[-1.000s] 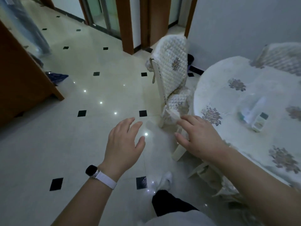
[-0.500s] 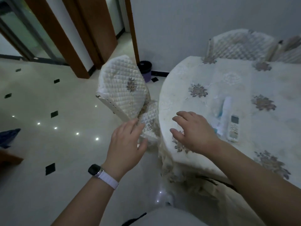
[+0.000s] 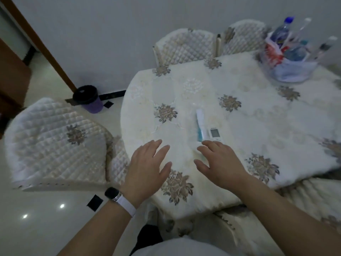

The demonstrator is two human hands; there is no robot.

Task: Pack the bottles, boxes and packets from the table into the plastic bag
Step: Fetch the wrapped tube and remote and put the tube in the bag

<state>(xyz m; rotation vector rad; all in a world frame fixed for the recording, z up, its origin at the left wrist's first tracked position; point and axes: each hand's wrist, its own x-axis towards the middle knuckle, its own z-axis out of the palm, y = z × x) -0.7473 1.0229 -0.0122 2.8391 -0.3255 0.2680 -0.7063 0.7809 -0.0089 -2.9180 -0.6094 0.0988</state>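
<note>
A plastic bag (image 3: 289,71) stands at the far right of the round table (image 3: 258,115), with several bottles and red packets sticking out of it; a blue-capped bottle (image 3: 282,32) is the tallest. A white and blue tube (image 3: 200,124) lies in the table's middle, with a white remote control (image 3: 215,134) beside it. My left hand (image 3: 147,169) hovers over the near table edge, fingers spread, holding nothing. My right hand (image 3: 219,161) is spread too, its fingertips just short of the tube and the remote.
A quilted chair (image 3: 53,143) stands close at the table's left. Two more quilted chairs (image 3: 190,47) are behind the table against the wall. A purple bin (image 3: 88,98) sits on the floor by a wooden door frame (image 3: 38,43).
The view has swung right from the floor and chair onto the table. Both hands have come over the tabletop. The bag at the far right has come into sight.
</note>
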